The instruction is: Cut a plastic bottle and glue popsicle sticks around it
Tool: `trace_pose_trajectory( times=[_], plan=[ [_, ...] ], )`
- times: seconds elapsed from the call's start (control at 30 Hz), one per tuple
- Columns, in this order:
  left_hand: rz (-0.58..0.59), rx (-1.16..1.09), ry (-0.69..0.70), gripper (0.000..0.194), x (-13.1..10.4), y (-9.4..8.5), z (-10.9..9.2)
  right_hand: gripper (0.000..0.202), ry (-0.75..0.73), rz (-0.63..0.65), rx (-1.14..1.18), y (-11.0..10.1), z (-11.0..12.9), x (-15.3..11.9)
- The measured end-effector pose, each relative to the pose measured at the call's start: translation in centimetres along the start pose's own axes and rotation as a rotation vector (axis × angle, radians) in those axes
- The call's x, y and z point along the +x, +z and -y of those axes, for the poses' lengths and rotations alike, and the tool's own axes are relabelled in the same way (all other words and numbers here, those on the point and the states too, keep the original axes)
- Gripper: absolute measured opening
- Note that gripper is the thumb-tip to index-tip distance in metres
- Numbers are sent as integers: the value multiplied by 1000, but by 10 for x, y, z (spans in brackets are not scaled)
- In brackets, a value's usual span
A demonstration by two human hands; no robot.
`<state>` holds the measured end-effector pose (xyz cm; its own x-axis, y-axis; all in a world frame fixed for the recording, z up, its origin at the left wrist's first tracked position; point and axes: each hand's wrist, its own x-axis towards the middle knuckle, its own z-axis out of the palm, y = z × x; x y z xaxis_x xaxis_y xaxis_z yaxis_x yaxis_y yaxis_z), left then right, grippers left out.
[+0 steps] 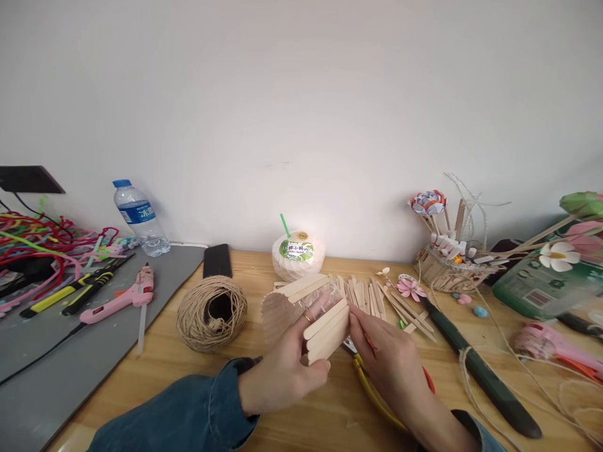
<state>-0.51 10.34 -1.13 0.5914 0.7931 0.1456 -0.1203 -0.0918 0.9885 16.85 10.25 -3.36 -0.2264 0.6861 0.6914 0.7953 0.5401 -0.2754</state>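
My left hand (287, 370) is wrapped round a clear plastic cup with flat wooden craft sticks (327, 333) fixed side by side on it; its fingers pass behind the sticks and its thumb presses their lower ends. The cup's ribbed part (277, 317) shows to the left of the sticks. My right hand (389, 345) has its fingertips pinched together at the right edge of the same sticks. More loose craft sticks (360, 295) lie on the table just behind. Yellow-and-red-handled pliers (372, 389) lie partly under my right hand.
A twine ball (211, 312), black phone (217, 260) and white coconut (298, 256) stand left and behind. Further left are a pink glue gun (121, 298), water bottle (141, 220) and pipe cleaners (42, 251). On the right: a dark-handled tool (485, 370), stick basket (452, 273), green container (532, 282).
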Motion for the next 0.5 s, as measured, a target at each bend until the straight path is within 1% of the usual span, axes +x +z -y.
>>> trace_pose_trajectory(
  times=[0.07, 0.1, 0.17, 0.2, 0.23, 0.27, 0.33, 0.37, 0.4, 0.43, 0.5],
  plan=[
    [-28, 94, 11, 72, 1, -3, -1, 26, 32, 9, 18, -1, 0, 0],
    [-35, 151, -1, 67, 2, -7, -3, 26, 67, 40, 42, -2, 0, 1],
    [-35, 288, -64, 52, 5, -21, -10, 29, 164, 138, 95, -6, -2, 3],
    [0, 368, -116, 44, 6, -30, -15, 33, 209, 179, 121, -7, -3, 4],
    [1, 446, -154, 37, 6, -39, -21, 34, 242, 196, 142, -9, -4, 5],
    [9, 535, -170, 33, 5, -48, -26, 32, 255, 183, 156, -10, -4, 6],
    [103, 746, -123, 29, 3, -61, -35, 19, 210, 125, 179, -11, -3, 8],
    [164, 849, -78, 28, 1, -64, -38, 18, 158, 116, 192, -11, -1, 8],
    [230, 946, -30, 27, 0, -65, -40, 26, 98, 141, 205, -10, 1, 8],
    [295, 1033, 13, 26, -2, -64, -41, 35, 32, 194, 223, -8, 2, 8],
    [402, 1172, 75, 23, -5, -58, -40, 44, -76, 340, 269, -5, 5, 7]
  ],
)
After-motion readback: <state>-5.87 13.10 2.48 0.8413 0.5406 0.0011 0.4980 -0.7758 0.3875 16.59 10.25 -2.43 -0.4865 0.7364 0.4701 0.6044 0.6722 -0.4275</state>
